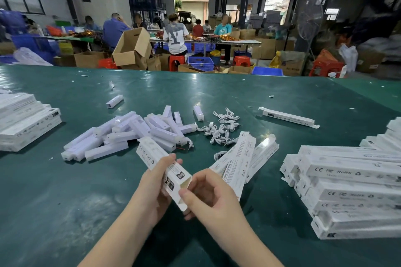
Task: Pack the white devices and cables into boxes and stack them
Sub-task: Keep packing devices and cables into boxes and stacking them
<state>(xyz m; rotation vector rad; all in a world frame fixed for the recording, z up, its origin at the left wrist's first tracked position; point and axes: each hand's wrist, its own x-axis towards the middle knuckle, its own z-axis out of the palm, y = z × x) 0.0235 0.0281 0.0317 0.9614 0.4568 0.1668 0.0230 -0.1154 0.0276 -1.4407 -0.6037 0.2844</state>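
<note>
My left hand point(155, 182) grips a long white printed box point(152, 155) above the green table point(282, 93), with its near end open. At that open end my right hand point(208, 193) pinches the box flap between thumb and fingers. A heap of white bar-shaped devices point(130, 134) lies just beyond my hands. To its right sits a tangle of short white cables point(221, 128). Flat unfolded boxes point(245, 156) fan out at the right of my hands.
Stacked white boxes stand at the right point(351, 188) and at the left point(23, 121). One flat box point(288, 117) lies alone further back. Beyond the table edge, several people sit at tables among cardboard cartons point(132, 47), blue crates and red stools.
</note>
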